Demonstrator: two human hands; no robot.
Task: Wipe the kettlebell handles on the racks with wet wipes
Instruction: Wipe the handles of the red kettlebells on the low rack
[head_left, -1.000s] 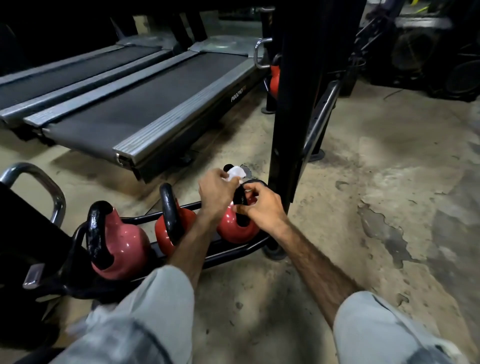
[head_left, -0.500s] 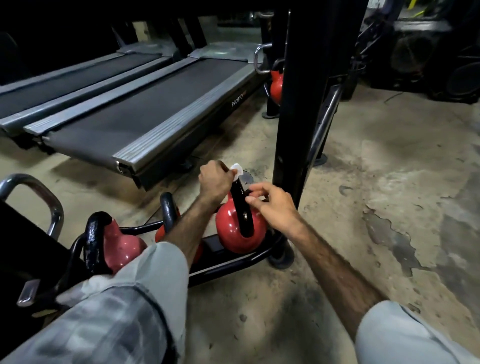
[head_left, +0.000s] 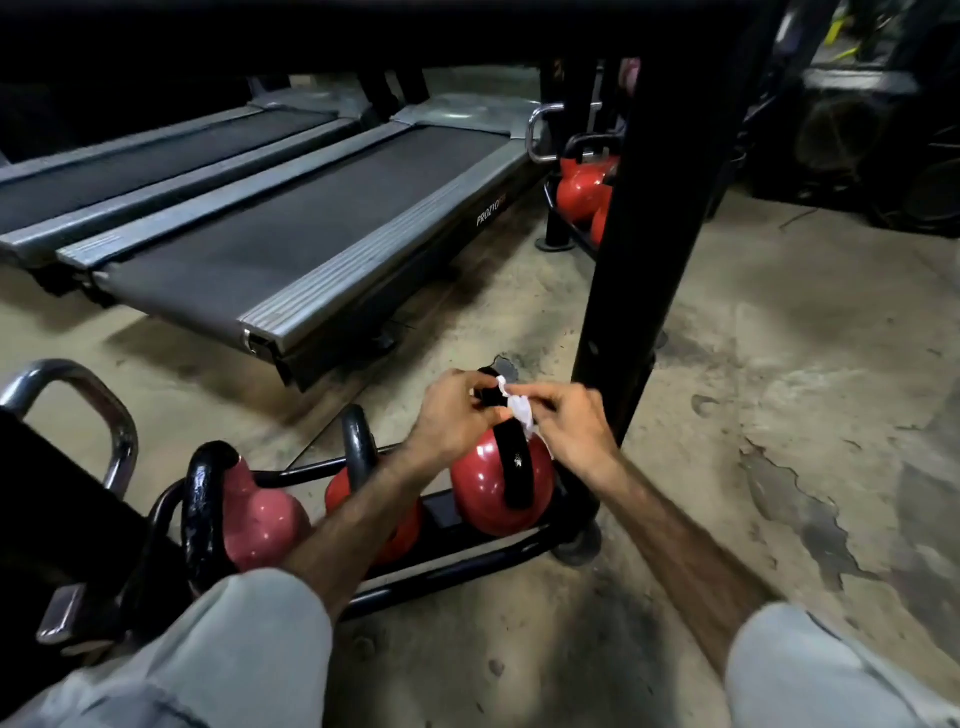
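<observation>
Kettlebell (head_left: 496, 486): red, on the low rack (head_left: 467, 564), at the right end of the row, just under both hands.
Handle (head_left: 514, 470): black loop; it runs away from the person, up and over the ball.
Wet wipe (head_left: 519, 408): white, bunched at the top of the handle, between the hands.
Left hand (head_left: 452, 415): curled over the handle top, fingers touching the wipe.
Right hand (head_left: 569, 423): pinches the wipe from the right side.
Nearer hand: both are close together; the left sits right on the handle.
Other kettlebells (head_left: 260, 514): off to the left on the same rack.

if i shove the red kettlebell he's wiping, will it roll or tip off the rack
Probably not. The red kettlebell looks like dense metal, likely heavy for its size. It sits low between the rack rails, which should block rolling. The left hand grips its handle, steadying it.
</observation>
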